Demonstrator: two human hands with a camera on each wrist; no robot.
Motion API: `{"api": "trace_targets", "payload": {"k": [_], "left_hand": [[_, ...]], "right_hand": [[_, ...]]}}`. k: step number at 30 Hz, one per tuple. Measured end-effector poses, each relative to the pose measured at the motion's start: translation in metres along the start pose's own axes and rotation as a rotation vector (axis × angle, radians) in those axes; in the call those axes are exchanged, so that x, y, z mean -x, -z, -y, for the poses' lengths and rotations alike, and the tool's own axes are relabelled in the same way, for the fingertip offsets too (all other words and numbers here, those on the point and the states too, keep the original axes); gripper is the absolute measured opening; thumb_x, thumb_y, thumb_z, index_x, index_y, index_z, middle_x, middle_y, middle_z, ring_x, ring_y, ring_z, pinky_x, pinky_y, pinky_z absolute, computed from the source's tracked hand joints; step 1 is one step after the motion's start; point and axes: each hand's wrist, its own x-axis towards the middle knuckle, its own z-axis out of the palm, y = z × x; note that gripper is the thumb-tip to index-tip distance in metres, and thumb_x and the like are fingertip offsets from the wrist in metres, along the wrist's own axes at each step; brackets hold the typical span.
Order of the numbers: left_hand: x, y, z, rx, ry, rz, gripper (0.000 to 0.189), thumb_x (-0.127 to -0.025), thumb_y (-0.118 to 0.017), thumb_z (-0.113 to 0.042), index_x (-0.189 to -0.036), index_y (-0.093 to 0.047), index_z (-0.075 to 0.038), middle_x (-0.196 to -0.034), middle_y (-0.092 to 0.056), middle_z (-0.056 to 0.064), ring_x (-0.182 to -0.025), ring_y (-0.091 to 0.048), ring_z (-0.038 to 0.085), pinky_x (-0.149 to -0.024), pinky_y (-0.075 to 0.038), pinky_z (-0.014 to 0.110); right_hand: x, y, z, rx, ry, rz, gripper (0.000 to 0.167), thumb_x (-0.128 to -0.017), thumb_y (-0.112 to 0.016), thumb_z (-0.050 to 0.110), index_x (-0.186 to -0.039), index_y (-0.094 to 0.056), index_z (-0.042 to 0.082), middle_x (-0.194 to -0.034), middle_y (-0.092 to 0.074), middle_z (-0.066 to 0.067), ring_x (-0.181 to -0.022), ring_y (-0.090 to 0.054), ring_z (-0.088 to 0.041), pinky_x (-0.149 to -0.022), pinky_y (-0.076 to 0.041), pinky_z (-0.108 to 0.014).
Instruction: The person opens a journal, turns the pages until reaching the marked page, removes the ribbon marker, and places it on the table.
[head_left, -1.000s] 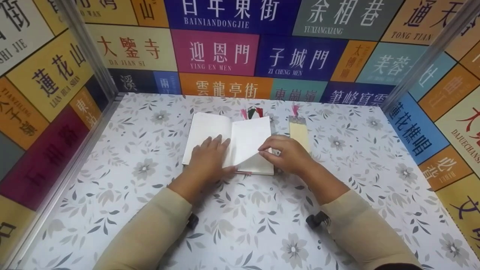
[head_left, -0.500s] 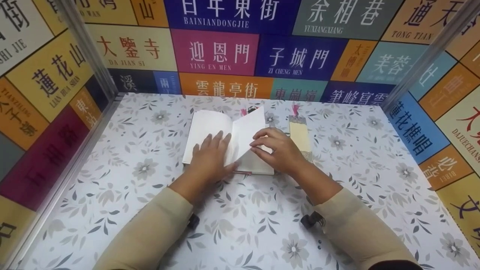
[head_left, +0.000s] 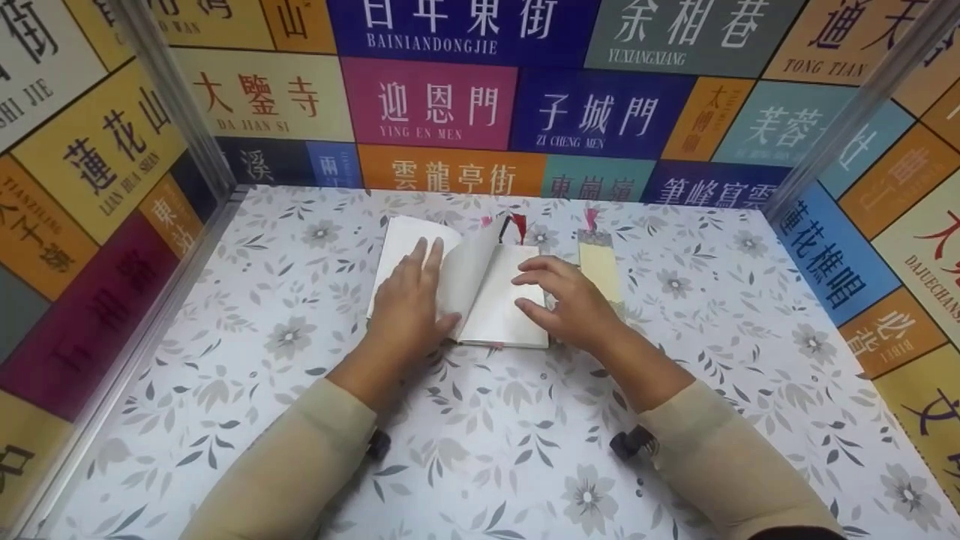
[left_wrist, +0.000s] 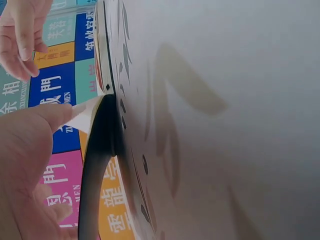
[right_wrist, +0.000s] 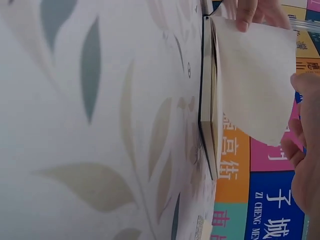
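An open notebook (head_left: 506,300) with blank white pages lies on the table. One page (head_left: 474,266) stands up from it and curves over to the left. My left hand (head_left: 405,307) rests on the left-hand page with its fingers stretched out. Its thumb lies near the foot of the raised page; in the right wrist view the thumb (right_wrist: 243,22) appears against that page. Over the right side of the notebook, my right hand (head_left: 574,300) has its thumb and fingers parted, holding nothing. Red, dark and pink tassels (head_left: 519,227) stick out at the notebook's top.
Right of the notebook lies a pale yellow bookmark (head_left: 598,270) with a pink tassel, partly behind my right hand. A floral cloth (head_left: 480,450) covers the table. Panels printed with coloured place names (head_left: 442,105) stand at the back and both sides.
The page my right hand pinched by its lower corner has swung up and left and is now released. My left fingers have moved slightly up and left.
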Motion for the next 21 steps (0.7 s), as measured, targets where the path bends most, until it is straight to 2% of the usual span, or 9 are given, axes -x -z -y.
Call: {"api": "trace_targets", "payload": {"k": [4, 10, 14, 18, 21], "left_hand": [[0.000, 0.001, 0.001, -0.050, -0.018, -0.036, 0.124, -0.089, -0.084, -0.050, -0.174, 0.004, -0.031, -0.184, 0.005, 0.007, -0.167, -0.015, 0.042, -0.133, -0.026, 0.064], [-0.001, 0.004, 0.000, -0.125, -0.029, -0.024, 0.120, -0.090, -0.083, -0.051, -0.174, 0.001, -0.033, -0.183, 0.011, 0.004, -0.170, -0.001, 0.040, -0.135, -0.017, 0.067], [-0.001, 0.004, 0.001, -0.149, -0.039, -0.003, 0.116, -0.091, -0.082, -0.050, -0.174, -0.002, -0.035, -0.183, 0.014, 0.003, -0.170, 0.002, 0.040, -0.135, -0.015, 0.067], [-0.001, 0.003, 0.003, -0.158, -0.061, 0.027, 0.114, -0.093, -0.080, -0.047, -0.173, 0.000, -0.036, -0.182, 0.018, 0.002, -0.170, 0.004, 0.040, -0.135, -0.012, 0.068], [0.000, 0.002, 0.003, -0.153, -0.075, 0.048, 0.110, -0.094, -0.079, -0.042, -0.173, -0.003, -0.036, -0.182, 0.016, 0.002, -0.170, 0.004, 0.039, -0.136, -0.011, 0.067]], "right_hand": [[0.000, -0.001, -0.005, 0.012, -0.053, 0.090, 0.032, -0.098, -0.079, 0.030, -0.128, -0.076, 0.019, -0.146, -0.066, -0.003, -0.143, -0.059, -0.027, -0.123, -0.048, -0.049], [0.001, 0.000, -0.010, 0.011, -0.093, 0.150, 0.037, -0.099, -0.078, 0.033, -0.133, -0.074, 0.018, -0.153, -0.062, -0.001, -0.148, -0.056, -0.027, -0.124, -0.047, -0.051], [0.001, 0.001, -0.013, 0.013, -0.109, 0.178, 0.040, -0.100, -0.077, 0.035, -0.137, -0.072, 0.021, -0.158, -0.059, 0.000, -0.151, -0.053, -0.028, -0.126, -0.045, -0.051], [0.001, 0.000, -0.018, 0.043, -0.135, 0.225, 0.048, -0.099, -0.077, 0.039, -0.144, -0.068, 0.024, -0.164, -0.053, 0.002, -0.156, -0.046, -0.027, -0.130, -0.039, -0.052], [0.003, -0.001, -0.022, 0.062, -0.162, 0.269, 0.055, -0.098, -0.078, 0.042, -0.148, -0.064, 0.026, -0.168, -0.049, 0.004, -0.161, -0.039, -0.026, -0.133, -0.034, -0.054]]}}
